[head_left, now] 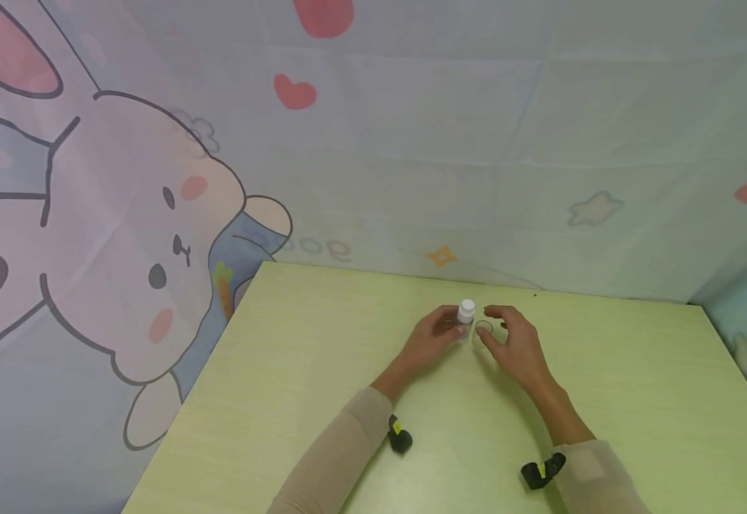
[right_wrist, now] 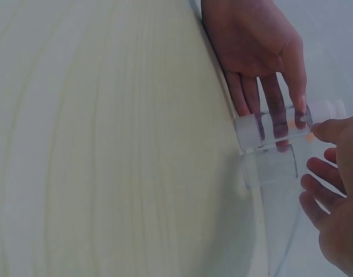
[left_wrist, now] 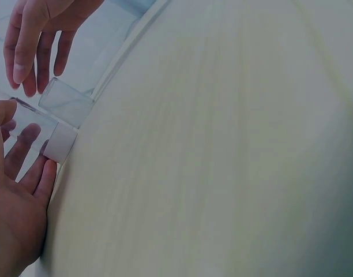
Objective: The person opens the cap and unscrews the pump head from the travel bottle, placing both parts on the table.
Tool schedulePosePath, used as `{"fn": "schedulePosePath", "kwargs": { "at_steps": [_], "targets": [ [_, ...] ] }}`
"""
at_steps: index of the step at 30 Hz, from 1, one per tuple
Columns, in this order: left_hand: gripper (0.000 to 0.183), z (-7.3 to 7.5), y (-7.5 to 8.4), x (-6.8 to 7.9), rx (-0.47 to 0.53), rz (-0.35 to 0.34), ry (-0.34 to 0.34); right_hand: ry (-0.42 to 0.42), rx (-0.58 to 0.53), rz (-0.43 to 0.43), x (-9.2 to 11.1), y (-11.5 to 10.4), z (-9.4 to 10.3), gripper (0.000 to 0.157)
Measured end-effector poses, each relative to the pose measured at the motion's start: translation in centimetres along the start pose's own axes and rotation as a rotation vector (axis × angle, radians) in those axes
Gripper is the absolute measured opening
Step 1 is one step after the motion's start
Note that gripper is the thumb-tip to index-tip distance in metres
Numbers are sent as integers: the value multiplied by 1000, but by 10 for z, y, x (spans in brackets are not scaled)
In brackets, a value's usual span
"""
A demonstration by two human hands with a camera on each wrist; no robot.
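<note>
My left hand [head_left: 434,339] grips a clear cylinder [right_wrist: 274,125], thumb on the near side and fingers behind it. That cylinder has a white band at its base, on the table. A small white capped bottle [head_left: 465,310] stands upright at its upper end; whether it sits on or inside the rim cannot be told. Close beside stands a second clear glass [left_wrist: 67,103], with a thin dark rim in the head view. Around this glass my right hand [head_left: 518,346] is spread, fingers loosely bent and apart from it. In the left wrist view the white bottle is hidden.
The pale yellow-green table [head_left: 322,335] extends on both sides of the hands. Behind it hangs a printed cloth [head_left: 412,143] with a rabbit, hearts and stars. Black cameras are worn on both wrists, over beige sleeves [head_left: 341,457].
</note>
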State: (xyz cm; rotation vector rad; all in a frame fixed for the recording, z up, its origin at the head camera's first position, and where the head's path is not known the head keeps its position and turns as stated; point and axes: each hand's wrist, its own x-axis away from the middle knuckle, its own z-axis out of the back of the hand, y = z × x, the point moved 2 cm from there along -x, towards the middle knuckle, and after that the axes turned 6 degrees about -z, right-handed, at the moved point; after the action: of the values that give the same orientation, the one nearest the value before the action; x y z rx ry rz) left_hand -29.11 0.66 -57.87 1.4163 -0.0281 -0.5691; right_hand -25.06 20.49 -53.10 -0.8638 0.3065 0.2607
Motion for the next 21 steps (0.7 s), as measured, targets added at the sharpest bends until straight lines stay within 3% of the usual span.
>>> {"fn": "schedulePosePath", "kwargs": {
  "at_steps": [21],
  "targets": [
    [40, 0, -1, -1, 29, 11, 22, 13, -21, 27, -3, -6, -2, 36]
  ]
}}
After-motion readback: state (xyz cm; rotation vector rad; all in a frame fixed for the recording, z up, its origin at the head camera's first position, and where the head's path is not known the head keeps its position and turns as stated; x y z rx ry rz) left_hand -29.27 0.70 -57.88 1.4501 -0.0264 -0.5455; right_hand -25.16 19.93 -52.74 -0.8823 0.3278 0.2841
